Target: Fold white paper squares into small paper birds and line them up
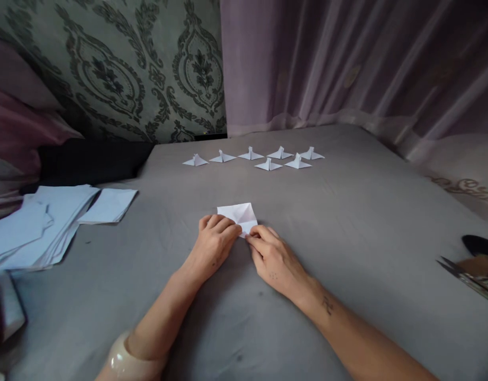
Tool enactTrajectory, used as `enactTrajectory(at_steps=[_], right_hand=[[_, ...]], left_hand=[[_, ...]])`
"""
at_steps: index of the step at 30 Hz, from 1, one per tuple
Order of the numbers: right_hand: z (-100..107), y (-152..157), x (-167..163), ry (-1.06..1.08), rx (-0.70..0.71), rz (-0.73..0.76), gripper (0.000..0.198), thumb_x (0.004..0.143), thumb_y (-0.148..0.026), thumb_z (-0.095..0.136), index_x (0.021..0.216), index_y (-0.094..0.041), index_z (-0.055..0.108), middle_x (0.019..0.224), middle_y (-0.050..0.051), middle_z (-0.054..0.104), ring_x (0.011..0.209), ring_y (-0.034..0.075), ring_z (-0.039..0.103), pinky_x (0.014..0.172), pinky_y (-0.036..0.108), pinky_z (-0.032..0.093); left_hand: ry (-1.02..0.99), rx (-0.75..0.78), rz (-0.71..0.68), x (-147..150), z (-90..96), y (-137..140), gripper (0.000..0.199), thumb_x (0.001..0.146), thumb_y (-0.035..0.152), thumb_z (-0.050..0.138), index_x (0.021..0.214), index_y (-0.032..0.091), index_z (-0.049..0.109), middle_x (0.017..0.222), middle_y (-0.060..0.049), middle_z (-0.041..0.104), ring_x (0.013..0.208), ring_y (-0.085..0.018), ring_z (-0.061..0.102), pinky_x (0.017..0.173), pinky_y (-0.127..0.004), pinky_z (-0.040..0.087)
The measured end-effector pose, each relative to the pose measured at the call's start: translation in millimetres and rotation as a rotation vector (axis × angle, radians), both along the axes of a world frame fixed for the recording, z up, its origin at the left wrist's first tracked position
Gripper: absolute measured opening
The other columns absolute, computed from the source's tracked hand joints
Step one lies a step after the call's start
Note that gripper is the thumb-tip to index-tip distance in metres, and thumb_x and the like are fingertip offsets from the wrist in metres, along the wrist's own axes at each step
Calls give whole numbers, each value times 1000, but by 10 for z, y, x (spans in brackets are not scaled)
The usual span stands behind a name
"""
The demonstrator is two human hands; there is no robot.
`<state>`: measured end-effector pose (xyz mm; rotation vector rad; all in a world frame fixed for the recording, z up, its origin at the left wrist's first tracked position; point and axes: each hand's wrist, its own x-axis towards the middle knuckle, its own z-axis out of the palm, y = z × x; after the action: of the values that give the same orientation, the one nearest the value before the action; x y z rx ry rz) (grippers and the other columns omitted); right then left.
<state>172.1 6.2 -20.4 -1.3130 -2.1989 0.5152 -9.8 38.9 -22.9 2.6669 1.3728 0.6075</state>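
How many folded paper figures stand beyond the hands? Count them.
7: five folded figures in a far row; two nearer figures before that row's two right-hand gaps. None looks hidden.

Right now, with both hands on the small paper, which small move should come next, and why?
I would probably press the near side of the white paper flat with the right hand, while the left hand steadies it: both hands are already at that side, and crease lines show on the paper.

Seven paper figures point(251, 155) lie on the cloth point(347, 222) behind the centre sheet point(246, 213). Loose papers point(41, 227) lie at left, scissors point(462, 273) at right; the curtain point(260, 69) hangs beyond.
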Motion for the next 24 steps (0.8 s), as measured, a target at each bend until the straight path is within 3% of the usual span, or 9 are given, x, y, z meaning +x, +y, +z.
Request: enactTrajectory(at_steps=[5,9,12,15,20,24], right_hand=[[-5,-7,-1,-13,14,5,34,87,-1,39,100,-18,65,103,8,59,97,20,55,88,35,50],[-1,-9,-4,-30,22,7,33,87,-2,39,100,-18,65,103,8,60,97,21,55,87,36,50],[7,-17,-10,-57,29,5,32,88,-3,38,101,-16,64,102,9,60,97,21,55,87,36,51],[19,-29,-15,-70,41,3,31,88,-3,38,99,-17,64,100,9,60,96,21,55,85,36,51],[37,-42,-13,-125,45,19,29,90,-5,37,99,-16,63,100,9,59,94,21,55,82,35,51],[35,-55,-8,-170,52,23,28,89,-5,38,101,-16,62,102,9,59,94,21,55,82,35,51]], left_hand=[[-90,-109,85,34,-43,75,17,92,27,48,102,22,62,91,-4,67,90,-20,55,85,-37,33],[-130,-170,118,84,-79,106,32,89,25,54,120,21,51,95,-4,67,94,-21,56,89,-40,33],[-171,-206,139,84,-69,108,39,87,25,57,124,21,47,95,-4,67,94,-21,57,92,-41,32],[-208,-258,132,18,-6,91,33,86,31,59,117,23,53,96,-4,67,95,-22,57,91,-40,34],[-226,-303,124,-78,73,81,20,87,40,55,85,22,64,95,-3,68,92,-21,56,86,-38,35],[-191,-294,120,-12,49,112,19,89,35,54,81,20,63,86,-2,68,88,-20,55,84,-38,35]])
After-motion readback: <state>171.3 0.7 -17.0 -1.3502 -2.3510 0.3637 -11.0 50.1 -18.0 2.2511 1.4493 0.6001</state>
